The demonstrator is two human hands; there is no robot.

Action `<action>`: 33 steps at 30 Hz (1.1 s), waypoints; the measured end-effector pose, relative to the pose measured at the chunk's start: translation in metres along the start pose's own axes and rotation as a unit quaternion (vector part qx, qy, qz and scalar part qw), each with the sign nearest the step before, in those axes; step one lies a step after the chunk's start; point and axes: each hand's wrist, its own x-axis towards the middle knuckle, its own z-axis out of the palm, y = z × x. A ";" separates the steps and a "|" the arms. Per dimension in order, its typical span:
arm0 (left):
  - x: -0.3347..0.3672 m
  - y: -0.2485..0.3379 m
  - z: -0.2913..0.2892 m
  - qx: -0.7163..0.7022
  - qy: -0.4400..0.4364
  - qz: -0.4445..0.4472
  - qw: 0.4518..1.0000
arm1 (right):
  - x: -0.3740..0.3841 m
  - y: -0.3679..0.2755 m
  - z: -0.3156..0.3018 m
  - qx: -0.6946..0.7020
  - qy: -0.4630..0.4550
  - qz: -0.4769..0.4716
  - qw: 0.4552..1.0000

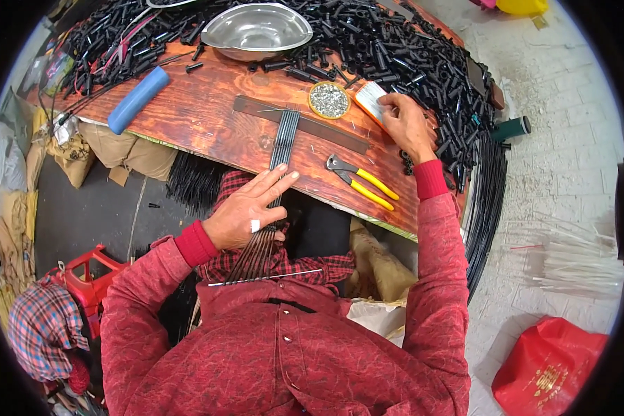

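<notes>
My left hand [246,211] lies back up across a row of thin black rods [284,142], upper fingers stretched out and the lower ones curled round them. The rods' far ends lie side by side on a flat dark bar [333,132]; their near ends fan out over my lap, where a thin pale rod [263,278] crosses them. At the right, my right hand [408,126] reaches to an orange-edged container of thin white sticks [371,97]. Its fingertips are bent together at the sticks; what they pinch is too small to make out.
Yellow-handled end cutters [360,182] lie nearby. A round dish of small silvery pieces [329,100] is beside the bar. Black tubular parts [416,62] heap behind a metal bowl [256,31]. A blue cylinder [139,100] lies left; a red bag [548,367] sits on the floor.
</notes>
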 end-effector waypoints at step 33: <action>-0.001 0.000 0.000 -0.046 0.019 -0.013 0.999 | 0.009 -0.080 0.062 0.040 -0.077 -0.173 0.981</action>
